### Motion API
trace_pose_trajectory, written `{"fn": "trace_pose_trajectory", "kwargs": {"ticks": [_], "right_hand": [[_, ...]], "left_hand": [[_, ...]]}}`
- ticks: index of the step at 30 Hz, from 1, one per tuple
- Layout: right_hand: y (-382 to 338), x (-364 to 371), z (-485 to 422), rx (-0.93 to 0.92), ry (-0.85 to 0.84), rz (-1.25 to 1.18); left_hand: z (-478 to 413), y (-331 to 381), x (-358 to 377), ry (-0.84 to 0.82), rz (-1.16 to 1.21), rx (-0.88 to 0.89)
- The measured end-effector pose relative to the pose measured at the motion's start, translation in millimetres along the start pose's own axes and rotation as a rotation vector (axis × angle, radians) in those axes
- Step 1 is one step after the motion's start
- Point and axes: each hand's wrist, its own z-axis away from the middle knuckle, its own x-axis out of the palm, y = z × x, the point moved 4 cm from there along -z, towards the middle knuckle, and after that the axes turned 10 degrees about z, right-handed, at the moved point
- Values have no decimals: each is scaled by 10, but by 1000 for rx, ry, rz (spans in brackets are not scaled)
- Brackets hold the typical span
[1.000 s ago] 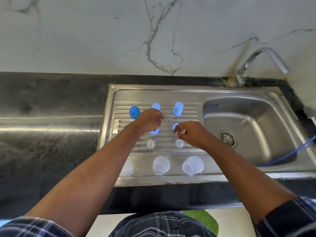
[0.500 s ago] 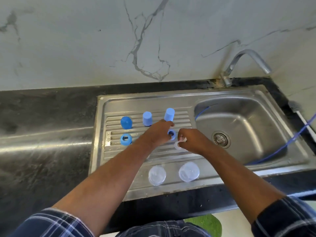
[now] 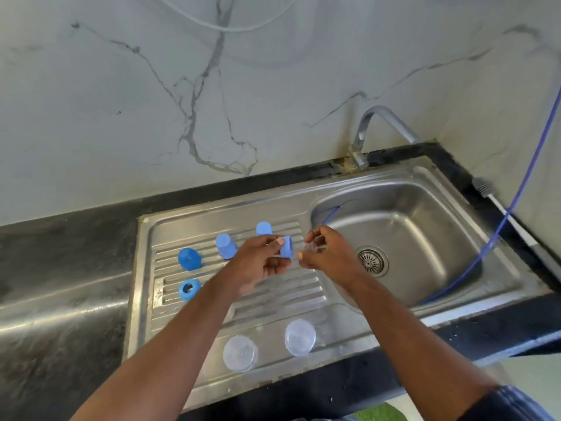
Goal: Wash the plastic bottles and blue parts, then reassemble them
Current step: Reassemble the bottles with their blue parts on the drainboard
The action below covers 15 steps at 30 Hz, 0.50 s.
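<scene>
My left hand [image 3: 261,262] holds a blue ring [image 3: 286,247] above the ribbed drainboard [image 3: 291,294]. Just to its right, my right hand [image 3: 328,253] pinches a small clear teat [image 3: 312,247] close to the ring. Three blue caps stand on the drainboard behind: one [image 3: 189,259] at left, one [image 3: 226,246] in the middle, one [image 3: 263,229] partly hidden by my left hand. A second blue ring [image 3: 189,289] lies at the left. Two clear plastic bottles [image 3: 239,353] [image 3: 300,336] stand upside down near the front edge. Another clear part [image 3: 230,311] peeks out beside my left forearm.
The steel sink basin [image 3: 403,238] with its drain [image 3: 372,261] is at the right, and a blue hose [image 3: 498,232] runs into it. The tap [image 3: 368,126] stands behind the basin. A dark counter [image 3: 60,268] stretches left. A marble wall rises behind.
Both hands have lifted off the drainboard, the left with a blue ring and the right with a clear teat, and now hold them close together. My view has tilted up and left.
</scene>
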Motion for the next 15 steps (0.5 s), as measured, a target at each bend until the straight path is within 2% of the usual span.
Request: {"fn": "trace_pose_trajectory", "kwargs": {"ticks": [4, 8, 15], "right_hand": [[-226, -2, -51, -98, -5, 82], [-332, -31, -41, -243, 95, 317], [-368, -92, 33, -286, 202, 392]], "left_hand": [[88, 83, 84, 32, 55, 116], [156, 74, 216, 40, 18, 203], [267, 76, 301, 143, -41, 287]]}}
